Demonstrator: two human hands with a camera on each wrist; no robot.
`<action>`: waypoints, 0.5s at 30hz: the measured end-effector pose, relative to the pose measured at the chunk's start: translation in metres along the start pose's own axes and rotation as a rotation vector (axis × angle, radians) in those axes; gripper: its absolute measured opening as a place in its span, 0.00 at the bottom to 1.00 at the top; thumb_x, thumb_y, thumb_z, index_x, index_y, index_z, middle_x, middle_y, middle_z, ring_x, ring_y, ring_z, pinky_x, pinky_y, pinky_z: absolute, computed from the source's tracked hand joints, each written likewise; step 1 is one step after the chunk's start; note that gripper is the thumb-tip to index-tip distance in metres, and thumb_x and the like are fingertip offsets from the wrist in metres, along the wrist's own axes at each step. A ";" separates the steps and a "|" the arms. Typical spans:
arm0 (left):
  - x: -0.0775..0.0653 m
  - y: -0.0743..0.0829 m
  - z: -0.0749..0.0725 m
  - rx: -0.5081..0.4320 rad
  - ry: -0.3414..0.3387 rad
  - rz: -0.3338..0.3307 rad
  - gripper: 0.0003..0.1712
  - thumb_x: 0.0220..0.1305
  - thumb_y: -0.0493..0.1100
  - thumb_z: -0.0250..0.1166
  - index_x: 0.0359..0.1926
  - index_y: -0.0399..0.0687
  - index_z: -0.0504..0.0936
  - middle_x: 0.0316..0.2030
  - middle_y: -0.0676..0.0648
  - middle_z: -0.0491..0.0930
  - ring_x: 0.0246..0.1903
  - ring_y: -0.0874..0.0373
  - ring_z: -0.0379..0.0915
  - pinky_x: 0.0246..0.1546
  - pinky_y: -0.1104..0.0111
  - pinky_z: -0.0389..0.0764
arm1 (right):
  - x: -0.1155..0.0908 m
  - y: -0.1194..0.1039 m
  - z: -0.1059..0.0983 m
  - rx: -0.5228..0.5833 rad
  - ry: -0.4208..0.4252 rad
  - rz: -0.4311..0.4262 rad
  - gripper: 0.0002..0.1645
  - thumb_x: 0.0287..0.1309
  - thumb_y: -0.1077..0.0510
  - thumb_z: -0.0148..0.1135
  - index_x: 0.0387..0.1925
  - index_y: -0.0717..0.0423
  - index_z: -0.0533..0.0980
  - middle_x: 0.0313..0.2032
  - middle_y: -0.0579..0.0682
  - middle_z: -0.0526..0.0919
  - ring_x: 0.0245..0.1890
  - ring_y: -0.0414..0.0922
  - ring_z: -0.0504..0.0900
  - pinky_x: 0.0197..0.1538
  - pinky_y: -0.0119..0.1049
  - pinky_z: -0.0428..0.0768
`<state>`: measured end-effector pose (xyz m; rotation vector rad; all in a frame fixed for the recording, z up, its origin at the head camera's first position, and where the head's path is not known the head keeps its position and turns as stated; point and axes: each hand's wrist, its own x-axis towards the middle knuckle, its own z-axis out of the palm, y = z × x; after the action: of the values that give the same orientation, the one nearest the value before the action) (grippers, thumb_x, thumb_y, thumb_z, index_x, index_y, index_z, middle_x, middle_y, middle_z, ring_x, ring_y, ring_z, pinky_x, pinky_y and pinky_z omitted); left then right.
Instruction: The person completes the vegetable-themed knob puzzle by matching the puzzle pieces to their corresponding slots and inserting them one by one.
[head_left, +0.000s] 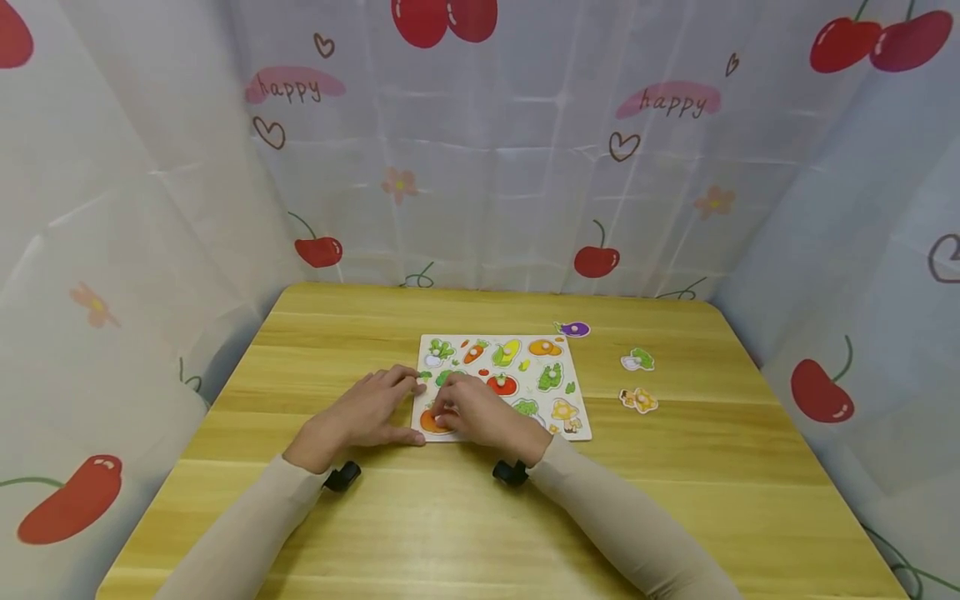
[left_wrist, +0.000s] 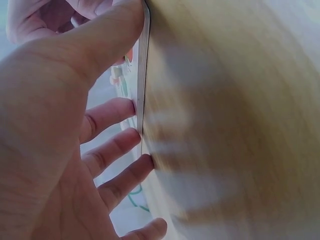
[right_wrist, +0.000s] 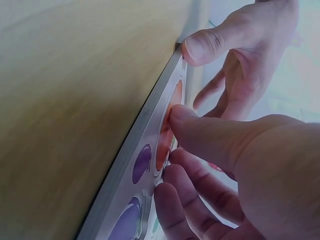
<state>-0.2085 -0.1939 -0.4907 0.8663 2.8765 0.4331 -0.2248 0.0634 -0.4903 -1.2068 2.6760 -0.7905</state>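
A white puzzle board (head_left: pixel 581 427) with vegetable pictures lies on the table. Over its lower left corner, my right hand (head_left: pixel 483 410) pinches an orange puzzle piece (right_wrist: pixel 164 137), thumb on one side and fingertips on the other; that piece lies flat at the board's surface. My left hand (head_left: pixel 367 410) rests along the left edge of the board, thumb at the near corner and fingers spread out against the side. Tomato (head_left: pixel 502 385), carrot (head_left: pixel 474 353) and corn (head_left: pixel 507 353) pieces sit on the board. The right hand hides part of the middle.
Beyond the board's upper right corner lies an eggplant piece (head_left: pixel 575 330). Right of the board are a green-and-white vegetable piece (head_left: pixel 637 360) and a yellow mushroom piece (head_left: pixel 641 401). Cherry-print curtains (head_left: pixel 510 175) surround the wooden table (head_left: pixel 712 492) at the back and sides.
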 end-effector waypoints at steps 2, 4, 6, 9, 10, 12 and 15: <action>0.000 0.000 0.000 0.001 -0.001 0.001 0.52 0.68 0.72 0.82 0.77 0.43 0.81 0.80 0.38 0.75 0.76 0.33 0.77 0.79 0.32 0.78 | -0.001 0.000 0.000 0.007 -0.002 -0.001 0.04 0.77 0.60 0.78 0.47 0.56 0.94 0.49 0.50 0.91 0.50 0.45 0.87 0.55 0.36 0.88; 0.000 0.000 0.000 0.001 0.001 0.003 0.52 0.68 0.72 0.82 0.77 0.43 0.81 0.80 0.38 0.74 0.76 0.33 0.77 0.79 0.32 0.78 | -0.001 0.000 -0.001 0.013 -0.003 -0.004 0.03 0.78 0.61 0.78 0.47 0.56 0.94 0.49 0.51 0.90 0.49 0.45 0.87 0.55 0.36 0.88; -0.001 0.000 0.000 -0.001 0.003 0.006 0.52 0.68 0.72 0.82 0.77 0.43 0.81 0.80 0.38 0.74 0.76 0.33 0.77 0.79 0.31 0.77 | -0.002 0.000 -0.002 0.016 -0.007 -0.004 0.03 0.78 0.61 0.78 0.47 0.56 0.94 0.49 0.51 0.90 0.48 0.45 0.87 0.54 0.35 0.87; -0.001 -0.001 0.000 -0.004 0.001 0.003 0.51 0.68 0.72 0.82 0.78 0.43 0.81 0.81 0.38 0.74 0.76 0.33 0.77 0.79 0.31 0.77 | -0.004 0.000 -0.004 0.015 -0.024 0.010 0.05 0.77 0.60 0.78 0.49 0.56 0.94 0.50 0.50 0.90 0.48 0.46 0.87 0.53 0.34 0.86; -0.001 -0.001 0.001 -0.002 0.001 0.003 0.52 0.68 0.72 0.82 0.78 0.43 0.81 0.81 0.38 0.74 0.76 0.33 0.77 0.79 0.31 0.77 | -0.005 -0.001 -0.005 0.015 -0.029 0.013 0.05 0.78 0.60 0.78 0.50 0.55 0.94 0.50 0.50 0.90 0.48 0.46 0.87 0.53 0.34 0.85; -0.001 -0.001 0.001 -0.001 0.002 0.001 0.52 0.69 0.72 0.82 0.78 0.43 0.81 0.81 0.38 0.74 0.76 0.33 0.77 0.78 0.31 0.78 | -0.007 -0.001 -0.007 0.012 -0.035 0.013 0.07 0.78 0.59 0.79 0.51 0.55 0.94 0.51 0.51 0.91 0.49 0.46 0.87 0.52 0.35 0.85; -0.002 -0.002 0.002 -0.001 0.005 -0.001 0.51 0.69 0.72 0.82 0.78 0.44 0.81 0.81 0.39 0.74 0.75 0.33 0.78 0.78 0.32 0.79 | -0.011 0.003 -0.011 0.024 -0.032 0.007 0.07 0.77 0.59 0.79 0.52 0.54 0.94 0.52 0.51 0.91 0.49 0.48 0.87 0.52 0.35 0.85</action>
<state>-0.2076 -0.1959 -0.4929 0.8641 2.8813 0.4379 -0.2221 0.0774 -0.4834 -1.1938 2.6359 -0.7932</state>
